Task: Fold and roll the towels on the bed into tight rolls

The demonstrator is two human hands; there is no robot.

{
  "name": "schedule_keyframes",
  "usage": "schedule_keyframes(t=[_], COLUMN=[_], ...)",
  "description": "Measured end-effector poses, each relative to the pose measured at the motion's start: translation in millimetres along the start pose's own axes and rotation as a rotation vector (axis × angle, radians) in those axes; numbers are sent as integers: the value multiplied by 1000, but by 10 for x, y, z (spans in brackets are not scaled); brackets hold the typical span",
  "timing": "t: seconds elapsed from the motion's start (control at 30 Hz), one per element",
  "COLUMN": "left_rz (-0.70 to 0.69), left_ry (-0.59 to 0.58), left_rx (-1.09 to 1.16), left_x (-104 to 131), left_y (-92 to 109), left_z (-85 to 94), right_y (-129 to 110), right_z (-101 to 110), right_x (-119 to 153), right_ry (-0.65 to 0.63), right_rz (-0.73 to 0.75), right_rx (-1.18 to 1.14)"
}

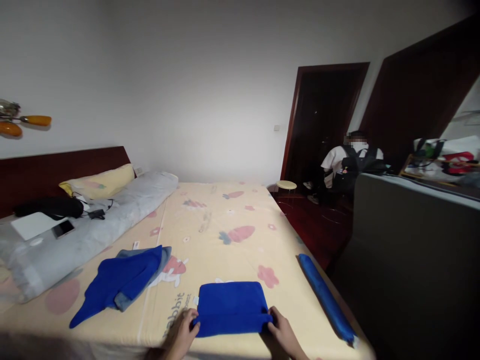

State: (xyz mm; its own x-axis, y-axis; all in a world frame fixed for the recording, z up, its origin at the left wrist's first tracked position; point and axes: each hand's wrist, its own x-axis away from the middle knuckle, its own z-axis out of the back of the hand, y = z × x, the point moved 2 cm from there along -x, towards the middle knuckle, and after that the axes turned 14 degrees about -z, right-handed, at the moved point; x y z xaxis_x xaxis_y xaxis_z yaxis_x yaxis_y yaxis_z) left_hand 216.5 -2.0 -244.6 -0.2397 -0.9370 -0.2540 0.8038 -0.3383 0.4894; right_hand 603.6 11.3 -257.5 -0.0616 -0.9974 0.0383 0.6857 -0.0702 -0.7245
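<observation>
A blue towel (232, 300) lies flat on the bed's near edge, with a folded strip running across its lower part. At the strip's left end, my left hand (186, 327) pinches the cloth between thumb and fingers. My right hand (281, 327) grips the opposite end the same way. A small white tag sticks out at the towel's left side. To the left lies a crumpled blue cloth (123, 277) with a greyish underside. Along the bed's right edge rests a blue cloth roll (326, 300).
The bed (210, 220) has a cream sheet with carrot prints. A grey quilt (112, 225) carries a phone (63, 228) and a white flat item (33, 226). A person with a backpack (352, 160) sits beyond, near a stool (286, 185). A dark panel (408, 260) stands at right.
</observation>
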Motion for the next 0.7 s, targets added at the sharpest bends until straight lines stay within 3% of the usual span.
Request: schedule_keyframes(t=[0.13, 0.2, 0.33, 0.47, 0.57, 0.7], left_rz=[114, 43, -321, -426, -456, -493], left_ry=[58, 91, 17, -47, -73, -18], left_rx=[-361, -414, -282, -281, -333, -458], left_x=[-36, -81, -159, -106, 3, 144], left_y=[66, 191, 601, 826, 753, 517], left_z=[-96, -242, -669, -932, -898, -641], right_y=[49, -47, -405, -581, -471, -186], right_z=[-163, -333, -763, -1003, -969, -744], right_x=[-23, 8, 155, 286, 316, 310], right_ry=[330, 393, 209, 174, 240, 293], right_rz=[11, 111, 372, 490, 519, 475], right_rx=[244, 314, 367, 387, 439, 506])
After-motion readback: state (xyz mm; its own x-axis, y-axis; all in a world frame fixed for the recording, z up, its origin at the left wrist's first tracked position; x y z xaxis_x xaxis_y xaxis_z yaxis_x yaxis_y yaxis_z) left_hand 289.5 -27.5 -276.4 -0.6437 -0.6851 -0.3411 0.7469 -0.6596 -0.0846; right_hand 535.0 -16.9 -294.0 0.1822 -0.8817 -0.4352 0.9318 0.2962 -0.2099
